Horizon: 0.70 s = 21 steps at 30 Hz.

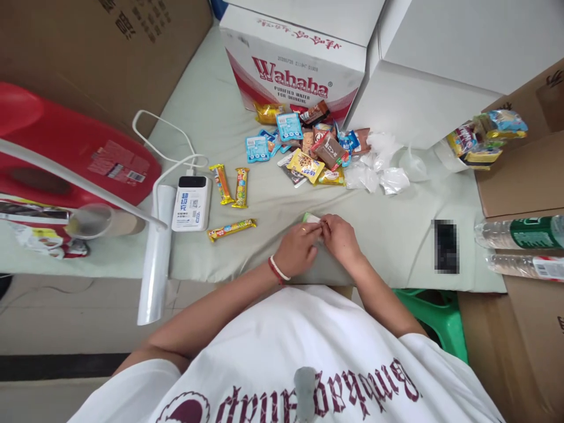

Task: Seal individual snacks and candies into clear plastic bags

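At the table's front edge, my left hand (298, 245) and my right hand (340, 237) meet with fingertips pinched together. Between them is a small white-and-green packet (312, 218), mostly covered by my fingers, so its kind does not show. Both hands are closed on it. To the left of my hands lie three yellow snack bars: one flat on its side (232, 230) and two upright ones, (222, 184) and a second bar (240, 188). Beyond my hands is a heap of wrapped snacks, with a yellow biscuit packet (305, 166) at its near side.
A white power bank (191, 204) with a cable and a clear plastic roll (156, 258) lie left. Crumpled clear bags (374, 170) and a tub of snacks (453, 155) are right, with a dark pixelated object (446, 247) and bottles (524, 232). A Wahaha carton (295, 70) stands behind.
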Available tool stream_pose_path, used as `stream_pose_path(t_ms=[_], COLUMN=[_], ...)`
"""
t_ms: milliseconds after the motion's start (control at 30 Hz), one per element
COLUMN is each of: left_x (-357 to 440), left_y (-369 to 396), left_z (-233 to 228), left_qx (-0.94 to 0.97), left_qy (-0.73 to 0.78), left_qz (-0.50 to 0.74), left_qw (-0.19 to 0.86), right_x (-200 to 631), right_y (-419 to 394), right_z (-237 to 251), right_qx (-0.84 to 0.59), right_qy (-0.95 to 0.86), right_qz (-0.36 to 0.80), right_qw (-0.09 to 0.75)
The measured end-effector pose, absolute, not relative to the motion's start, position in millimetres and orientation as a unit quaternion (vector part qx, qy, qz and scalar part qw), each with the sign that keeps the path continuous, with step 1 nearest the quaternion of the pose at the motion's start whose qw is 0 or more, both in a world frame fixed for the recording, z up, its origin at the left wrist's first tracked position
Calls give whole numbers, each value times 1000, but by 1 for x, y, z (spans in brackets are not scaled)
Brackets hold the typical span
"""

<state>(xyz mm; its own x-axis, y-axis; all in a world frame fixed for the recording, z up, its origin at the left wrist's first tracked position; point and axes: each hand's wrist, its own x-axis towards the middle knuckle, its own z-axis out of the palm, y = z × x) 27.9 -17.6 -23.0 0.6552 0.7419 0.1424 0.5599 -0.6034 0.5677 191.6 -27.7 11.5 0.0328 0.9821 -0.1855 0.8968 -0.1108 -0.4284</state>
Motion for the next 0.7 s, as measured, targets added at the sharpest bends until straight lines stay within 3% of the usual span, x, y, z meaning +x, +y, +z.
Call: stream_pose_path(t_ms=[67, 167, 333, 433, 600, 700], left_x=[21, 24, 42, 46, 60, 69], left_y=[-6, 4, 2, -11, -39, -48], left_z=[-22, -23, -27, -24, -4, 5], left_qx=[817, 754, 769, 770, 834, 831], left_qy=[464, 583, 551, 495, 269, 144], left_qz=[224, 188, 199, 285, 426, 426], left_qw=[259, 238, 256, 284, 224, 328], right_x=[192, 193, 189, 187, 192, 199], right_y=[-33, -43, -56, -74, -114, -132], right_z=[9, 8, 11, 21, 32, 26], right_qx=[-706, -704, -691, -688, -678, -675], right_qy=[-665, -664, -640, -572, -374, -294], right_qz=[218, 217, 254, 311, 418, 446], right_qw=[105, 126, 221, 320, 474, 509])
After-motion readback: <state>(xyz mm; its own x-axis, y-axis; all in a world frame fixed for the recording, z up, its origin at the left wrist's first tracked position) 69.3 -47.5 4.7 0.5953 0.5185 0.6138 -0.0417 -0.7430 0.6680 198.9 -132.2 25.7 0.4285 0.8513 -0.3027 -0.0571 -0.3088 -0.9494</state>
